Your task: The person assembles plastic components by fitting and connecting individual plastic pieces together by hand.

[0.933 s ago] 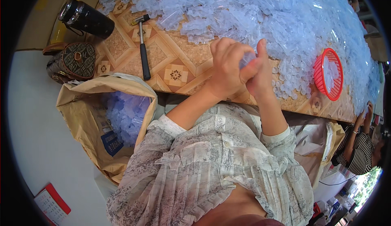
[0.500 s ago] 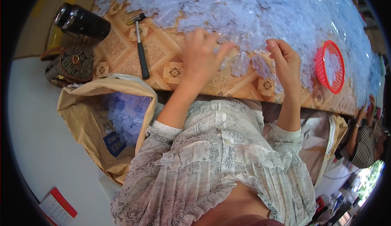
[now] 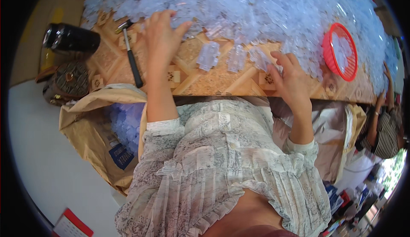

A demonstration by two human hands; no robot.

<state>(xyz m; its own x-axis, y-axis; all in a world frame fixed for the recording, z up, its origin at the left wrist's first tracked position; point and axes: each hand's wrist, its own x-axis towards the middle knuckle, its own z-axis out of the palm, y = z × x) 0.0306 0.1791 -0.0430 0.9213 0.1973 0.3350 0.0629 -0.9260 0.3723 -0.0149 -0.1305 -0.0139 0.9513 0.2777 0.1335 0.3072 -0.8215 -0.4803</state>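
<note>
A large heap of clear, bluish plastic pieces (image 3: 239,11) covers the far part of the patterned table. In front of it, near the table's front edge, lie 3 separate clear plastic pieces, among them one on the left (image 3: 208,55) and one in the middle (image 3: 236,58). My left hand (image 3: 163,36) is open at the heap's near edge, thumb and fingers apart, with nothing visible in it. Beside the rightmost loose piece (image 3: 259,58), my right hand (image 3: 292,78) is open, its fingers bent and spread. I see nothing held there.
Left of my left hand lies a hammer (image 3: 131,58) with a black handle. A black flask (image 3: 71,38) and a brown bag (image 3: 67,82) are farther left. An open paper sack (image 3: 85,136) holds more pieces. At right stands a red basket (image 3: 328,51); beyond it, another person (image 3: 379,130).
My left hand has moved left, away from the middle. My right hand has dropped slightly, its fingers spreading from a closer pinch. The loose pieces in front now show plainly.
</note>
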